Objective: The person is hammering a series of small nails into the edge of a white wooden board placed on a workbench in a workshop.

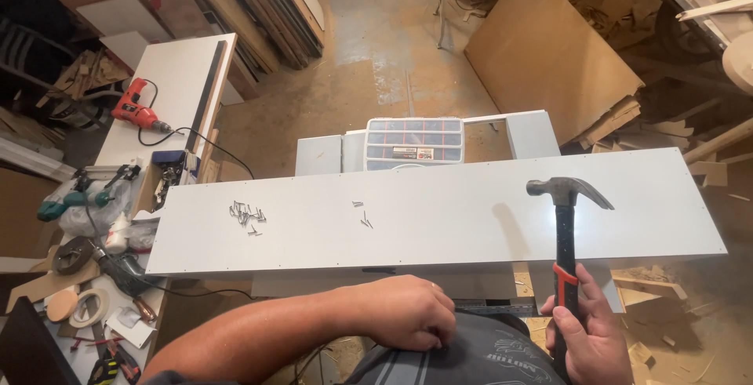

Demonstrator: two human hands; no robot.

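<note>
Hammer (566,228), claw-headed with a black and red handle, stands upright in the right hand (587,336), whose fingers close round its grip, head above the long white panel (439,216). Left hand (404,311) rests curled at the person's waist, holding nothing visible; nails (248,215) lie scattered on the panel

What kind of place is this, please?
Most likely a carpentry workshop: the right hand holds a claw hammer above a white board with loose nails, and wood panels lean around.
</note>
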